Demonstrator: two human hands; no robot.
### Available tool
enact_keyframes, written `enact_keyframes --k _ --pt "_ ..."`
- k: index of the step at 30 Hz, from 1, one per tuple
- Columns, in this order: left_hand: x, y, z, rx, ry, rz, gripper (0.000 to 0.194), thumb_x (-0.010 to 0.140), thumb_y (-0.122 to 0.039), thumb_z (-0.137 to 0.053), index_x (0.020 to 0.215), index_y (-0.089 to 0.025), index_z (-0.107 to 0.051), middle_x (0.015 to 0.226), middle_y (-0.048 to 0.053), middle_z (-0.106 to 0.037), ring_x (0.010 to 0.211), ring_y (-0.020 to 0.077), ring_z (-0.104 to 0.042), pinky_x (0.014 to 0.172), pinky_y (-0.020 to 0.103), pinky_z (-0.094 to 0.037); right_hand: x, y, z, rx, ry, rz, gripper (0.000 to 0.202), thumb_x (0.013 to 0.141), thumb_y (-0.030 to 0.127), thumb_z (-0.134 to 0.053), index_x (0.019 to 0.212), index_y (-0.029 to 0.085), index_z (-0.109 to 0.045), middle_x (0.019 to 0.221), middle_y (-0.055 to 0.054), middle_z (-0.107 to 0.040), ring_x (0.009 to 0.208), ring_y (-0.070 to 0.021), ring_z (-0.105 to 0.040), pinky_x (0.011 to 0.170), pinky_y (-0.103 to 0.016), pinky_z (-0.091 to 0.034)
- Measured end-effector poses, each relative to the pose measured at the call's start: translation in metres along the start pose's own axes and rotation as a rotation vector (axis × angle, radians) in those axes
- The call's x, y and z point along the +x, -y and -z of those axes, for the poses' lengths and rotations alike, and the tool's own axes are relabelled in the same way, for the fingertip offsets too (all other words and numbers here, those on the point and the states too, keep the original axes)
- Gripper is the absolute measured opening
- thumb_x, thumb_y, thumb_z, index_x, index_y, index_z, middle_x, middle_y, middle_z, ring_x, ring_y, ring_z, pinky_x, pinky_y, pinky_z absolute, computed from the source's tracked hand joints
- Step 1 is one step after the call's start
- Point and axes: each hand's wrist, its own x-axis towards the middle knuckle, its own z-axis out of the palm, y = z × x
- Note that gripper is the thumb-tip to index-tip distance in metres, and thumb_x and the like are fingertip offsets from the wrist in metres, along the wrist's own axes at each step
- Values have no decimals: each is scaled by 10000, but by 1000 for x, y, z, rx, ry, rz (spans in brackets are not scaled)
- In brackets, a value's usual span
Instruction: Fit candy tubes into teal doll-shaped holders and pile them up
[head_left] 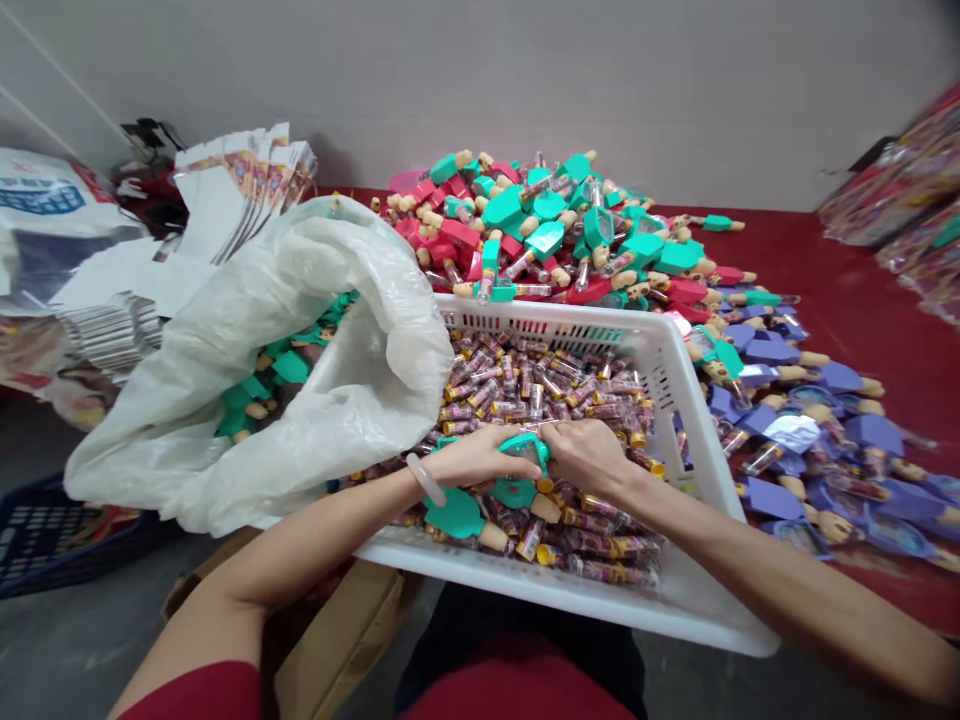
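Hands: both are occupied. The left hand [484, 457], with a pale bangle [426, 480] at its wrist, pinches 1 green piece [526, 446], thumb laid across the windowed face; its fingers behind are hidden. The right hand [589, 455] is curled closed at the right end of the same piece. Its fingertips are covered, so whether it also pinches a smaller item cannot be told.

Position: the green piece lies directly between the 2 hands, in contact with each, above the contents of a white crate [570, 602]. Neither hand is nearer. Its long axis appears to run roughly crosswise, from the left hand toward the right, though the covered ends leave this unconfirmed. The right hand meets it from the side; the left thumb bears on its front.

Surroundings: just below the hands, 2 further green paddles, 1 to the left [454, 512] and 1 nearly underneath [517, 492], rest on small clear tubes [525, 375] with yellow caps. A white sack [382, 345] holding green pieces overlaps the crate's left side. Beyond the crate, green and red pieces [525, 215] are heaped on a red desk [847, 290]; purple pieces [776, 350] lie to the right.
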Motion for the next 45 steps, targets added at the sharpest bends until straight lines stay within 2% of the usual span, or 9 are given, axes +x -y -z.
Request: enact_keyframes --k 5,16,19,24,27,32,37,42,45 --pt "4 1 -1 -452 268 369 378 754 -497 -690 943 -200 -554 671 -7 -623 366 45 -348 351 178 -257 -4 -1 2 8 -50 34 192 848 171 -474 882 134 -660 745 -104 -702 634 -199 -632 505 -286 -240" --pt "2 -1 -8 -458 254 426 362 725 -481 -715 889 -199 -558 661 0 -643 358 49 -352 346 186 -267 -11 1 0 -6 7 68 181 872 147 -466 852 131 -645 747 -123 -704 666 -207 -660 520 -267 -268" --pt "0 -2 -11 -359 179 309 365 739 -502 -687 894 -191 -575 649 -12 -614 385 66 -378 364 205 -261 -10 1 1 -8 49 37 183 883 175 -468 897 132 -646 766 -125 -712 684 -220 -673 523 -272 -288" --pt "1 -1 -10 52 -66 -65 305 755 -445 -681 864 -166 -621 683 -34 -572 589 108 -489 552 225 -375 -6 2 5 9 134 -35 199 880 208 -483 976 144 -644 804 -122 -727 695 -230 -682 541 -271 -322" --pt "5 1 -4 186 -80 -106 318 767 -450 -671 889 -158 -637 791 -9 -621 720 145 -540 652 236 -407 -3 1 4 33 152 -73 176 863 216 -508 963 158 -641 816 -111 -728 697 -229 -674 554 -275 -325" --pt "9 2 6 292 -203 -128 366 744 -478 -697 916 -163 -624 849 3 -626 772 160 -554 681 242 -418 4 -9 0 3 -94 -14 171 854 151 -502 952 132 -640 918 -123 -702 831 -226 -629 666 -307 -345" --pt "5 4 10 -28 5 36 505 767 -585 -651 1052 -172 -586 741 -8 -607 492 82 -475 459 209 -350 5 -19 -5 -137 -324 63 189 866 120 -476 856 117 -665 914 -153 -683 892 -277 -557 779 -379 -323" --pt "2 10 12 -212 189 214 499 749 -589 -672 1028 -182 -597 726 14 -648 389 45 -348 363 195 -237 0 -14 -10 -110 -267 123 178 836 127 -498 761 130 -660 742 -109 -675 731 -239 -566 725 -363 -328" --pt "2 12 8 -161 192 203 446 741 -560 -684 976 -187 -613 680 -4 -629 386 54 -331 369 209 -236 -4 -9 -12 -75 -186 133 135 790 144 -537 781 123 -671 734 -111 -684 718 -239 -595 688 -351 -339"
